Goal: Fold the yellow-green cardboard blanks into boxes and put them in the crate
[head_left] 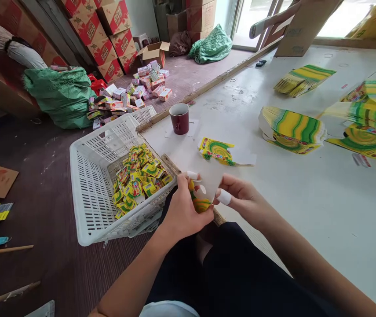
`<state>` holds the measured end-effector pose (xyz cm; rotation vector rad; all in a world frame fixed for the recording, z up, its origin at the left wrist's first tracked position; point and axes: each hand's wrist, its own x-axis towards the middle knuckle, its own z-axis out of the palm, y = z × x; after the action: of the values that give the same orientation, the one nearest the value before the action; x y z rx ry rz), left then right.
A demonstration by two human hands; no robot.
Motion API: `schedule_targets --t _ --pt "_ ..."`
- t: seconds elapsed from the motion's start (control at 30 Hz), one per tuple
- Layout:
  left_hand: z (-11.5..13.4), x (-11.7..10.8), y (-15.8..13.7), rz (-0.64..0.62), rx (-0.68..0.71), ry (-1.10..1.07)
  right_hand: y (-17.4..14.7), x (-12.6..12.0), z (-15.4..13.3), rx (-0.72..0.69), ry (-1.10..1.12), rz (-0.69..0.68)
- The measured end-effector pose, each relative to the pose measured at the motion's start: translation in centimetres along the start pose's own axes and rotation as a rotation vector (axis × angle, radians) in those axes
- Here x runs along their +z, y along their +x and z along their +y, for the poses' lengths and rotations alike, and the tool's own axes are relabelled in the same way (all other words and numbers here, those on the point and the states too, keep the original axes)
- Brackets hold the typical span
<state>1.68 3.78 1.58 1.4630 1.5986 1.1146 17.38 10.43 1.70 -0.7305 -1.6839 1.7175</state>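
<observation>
Over the table's near edge, my left hand (186,209) is closed around a small folding carton (203,205), printed yellow and green with a white inside. My right hand (240,196) pinches the right edge of the same carton between thumb and fingers. White tape wraps fingertips on both hands. Just beyond them, several flat carton blanks (216,149) lie on the white table (306,193). To the left, a white plastic basket (85,198) holds many small yellow-green boxes (138,178).
A maroon mug (179,122) stands by the table's wooden edge. Stacks of carton blanks (293,130) lie to the right. Another person's hand (283,16) is near a cardboard piece (301,31). Loose boxes (138,90) and green sacks (60,94) cover part of the floor.
</observation>
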Motion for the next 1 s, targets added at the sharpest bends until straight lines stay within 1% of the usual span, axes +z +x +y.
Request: schedule_targets --t 0.1,0.17,0.2,0.27,0.33,0.4,0.47,0.53,0.6,0.67,0.73,0.8,0.87,0.9,0.93,1.0 --pt "0.1 0.2 0.0 0.017 -0.005 0.067 -0.2 1.0 -0.4 -0.171 -0.354 0.173" --pt "0.2 0.3 0.0 0.039 -0.004 0.123 -0.3 1.3 -0.5 -0.241 -0.449 0.248" --pt "0.3 0.4 0.0 0.046 0.005 0.159 -0.3 1.3 -0.4 -0.236 -0.435 0.253" --pt "0.3 0.7 0.0 0.033 0.044 0.238 -0.1 1.2 0.0 -0.158 -0.302 0.214" --pt "0.4 1.0 0.0 -0.013 0.081 0.314 0.1 1.1 0.7 -0.034 -0.111 0.160" --pt "0.4 1.1 0.1 -0.088 0.075 0.368 0.4 1.0 1.6 0.052 -0.012 0.128" --pt "0.4 0.9 0.3 -0.165 0.017 0.381 0.4 1.0 2.4 0.014 -0.075 0.149" --pt "0.3 0.6 0.7 -0.218 -0.045 0.342 0.2 1.2 2.8 -0.091 -0.226 0.170" --pt "-0.1 0.2 1.1 -0.231 -0.070 0.286 -0.1 1.6 2.8 -0.197 -0.384 0.136" --pt "-0.6 0.1 1.3 -0.202 -0.046 0.250 -0.3 2.0 2.5 -0.286 -0.495 0.067" --pt "-1.1 0.1 1.3 -0.129 -0.006 0.254 -0.2 2.0 2.3 -0.334 -0.526 0.042" --pt "-1.5 0.0 1.0 -0.008 0.026 0.312 0.0 1.7 2.3 -0.316 -0.511 0.115" --pt "-1.6 -0.3 0.7 0.078 0.036 0.385 0.1 1.2 2.5 -0.305 -0.516 0.245" --pt "-1.6 -0.6 0.5 0.093 0.039 0.406 0.2 1.0 2.7 -0.334 -0.540 0.289" --pt "-1.5 -1.0 0.4 0.087 0.043 0.412 0.2 0.8 2.9 -0.382 -0.580 0.303" --pt "-1.3 -1.8 0.2 0.065 0.060 0.399 0.3 0.6 3.3 -0.479 -0.692 0.260"
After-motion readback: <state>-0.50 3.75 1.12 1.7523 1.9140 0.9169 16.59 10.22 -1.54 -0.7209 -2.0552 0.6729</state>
